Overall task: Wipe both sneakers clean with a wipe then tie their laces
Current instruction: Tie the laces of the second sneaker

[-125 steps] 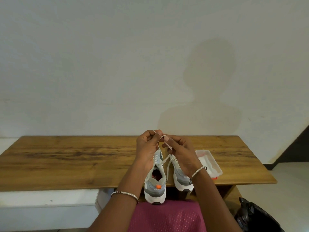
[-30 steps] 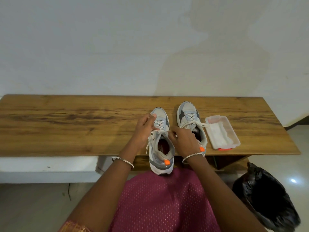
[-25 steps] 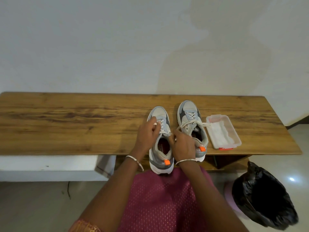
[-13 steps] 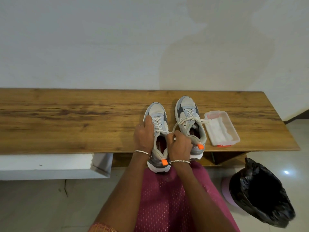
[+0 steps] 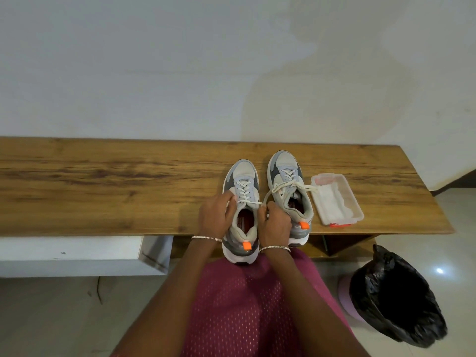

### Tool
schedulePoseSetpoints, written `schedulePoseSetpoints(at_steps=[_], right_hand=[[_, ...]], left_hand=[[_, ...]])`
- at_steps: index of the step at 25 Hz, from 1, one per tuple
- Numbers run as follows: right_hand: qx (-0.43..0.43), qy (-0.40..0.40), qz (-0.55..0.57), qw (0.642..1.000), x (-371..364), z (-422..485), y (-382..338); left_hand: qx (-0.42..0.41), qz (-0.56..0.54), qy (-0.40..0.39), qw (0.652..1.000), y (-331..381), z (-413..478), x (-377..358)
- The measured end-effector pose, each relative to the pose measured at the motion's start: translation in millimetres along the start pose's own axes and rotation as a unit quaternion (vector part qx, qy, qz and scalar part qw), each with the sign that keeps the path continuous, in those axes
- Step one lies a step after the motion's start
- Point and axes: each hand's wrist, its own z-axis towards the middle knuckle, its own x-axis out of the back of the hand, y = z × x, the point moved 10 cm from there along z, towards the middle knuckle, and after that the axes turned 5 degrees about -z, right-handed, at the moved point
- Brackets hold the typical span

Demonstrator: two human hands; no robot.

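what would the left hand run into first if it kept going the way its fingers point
The nearer sneaker: the left hand lies against its side, holding its lace, and its fingers point across the laced upper. Depth is unclear.

Two grey and white sneakers with orange heel tabs stand upright side by side on a wooden bench, toes toward the wall. The left sneaker sits nearer, its heel hanging over the front edge. Its white lace is pulled straight across the top of the tongue, one end pinched by the left hand and the other by the right hand. The right sneaker sits slightly farther back, its lace looped to the left and trailing right. A crumpled white wipe lies in a clear tray just beside that sneaker.
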Motion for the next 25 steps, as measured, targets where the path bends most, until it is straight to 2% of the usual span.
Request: schedulePoseSetpoints(at_steps=[2,5,9,14,18,21,23,25], right_hand=[[-0.011,-0.009,0.006,1.0,-4.9,-0.5,5.5],[-0.016,-0.016,-0.001,1.0,-5.5,-1.2,6.6],[-0.042,0.012,0.007,0.999,-1.4,-6.7,8.3],[-0.09,0.021,0.016,0.996,-1.2,-10.7,9.4],[-0.059,-0.053,-0.037,0.996,1.6,-6.5,0.9],[-0.016,-0.143,-0.18,0.973,6.4,-3.8,-7.1],[0.009,-0.165,-0.27,0.948,17.7,-2.6,-17.6],[0.034,-0.157,-0.329,0.931,29.0,-0.5,-34.9]], left_hand=[[-0.05,0.046,-0.01,0.998,5.1,-7.6,-3.4],[-0.051,0.128,-0.008,0.99,1.9,-5.7,-8.2],[0.007,0.191,-0.002,0.982,-3.0,-9.4,-6.5],[0.076,0.203,0.014,0.976,-0.5,-13.8,-5.2],[0.138,0.14,-0.039,0.98,-12.1,-10.0,-2.9],[0.171,0.071,-0.11,0.977,-18.5,-4.3,-2.5],[0.194,-0.032,-0.152,0.969,-17.8,1.3,-0.1],[0.24,-0.182,-0.154,0.941,-10.2,2.6,3.0]])
